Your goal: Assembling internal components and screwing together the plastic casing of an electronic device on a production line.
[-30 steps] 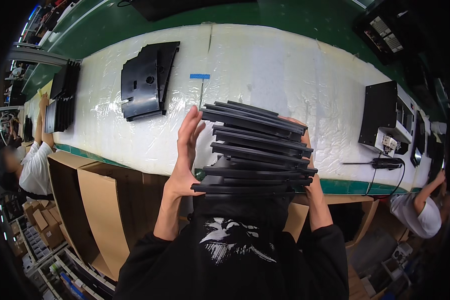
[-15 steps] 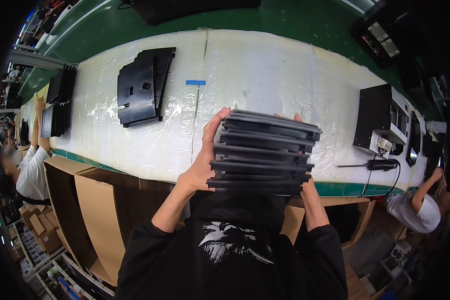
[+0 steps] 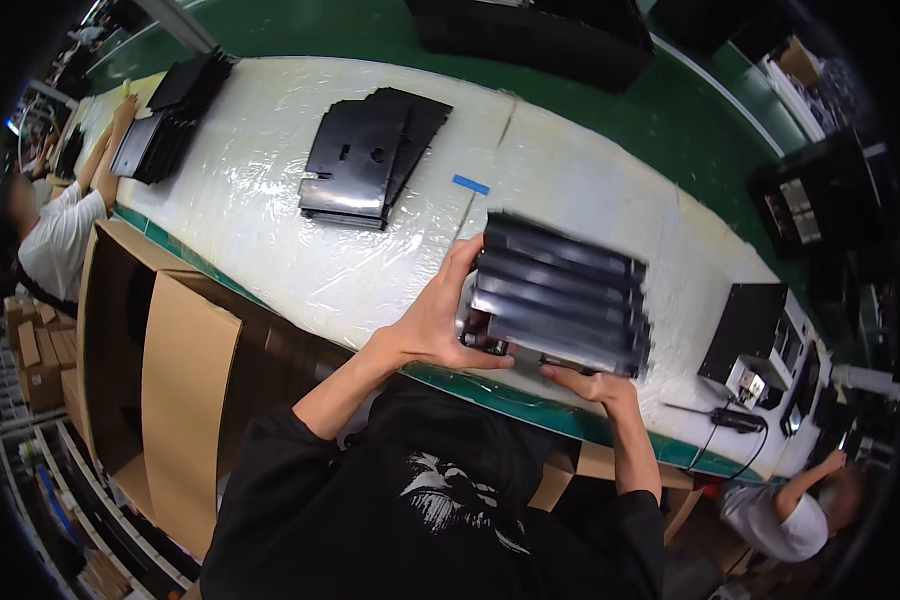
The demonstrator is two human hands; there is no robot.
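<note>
Between both hands I hold a stack of several black plastic panels (image 3: 565, 295), tilted and slightly smeared by motion, above the near edge of the worktable. My left hand (image 3: 438, 318) grips the stack's left side, its thumb along the near lower edge. Against the near right corner, my right hand (image 3: 595, 385) has its thumb on the lower edge; its other fingers are hidden behind the panels. Farther left on the table lies another small pile of black panels (image 3: 350, 165), flat and fanned out. A short blue strip (image 3: 471, 185) sits on the table between that pile and my stack.
The worktable (image 3: 260, 260) is covered in clear film. A black box-shaped device (image 3: 745, 335) and a black electric screwdriver (image 3: 735, 420) lie at the right. More panels (image 3: 165, 130) stand far left by a person (image 3: 60, 235). An open cardboard box (image 3: 185, 400) stands below the near edge.
The held stack has tipped so more of the panels' broad faces show. Both thumbs now show on its near edge. The whole view has turned, shifting the table and its things.
</note>
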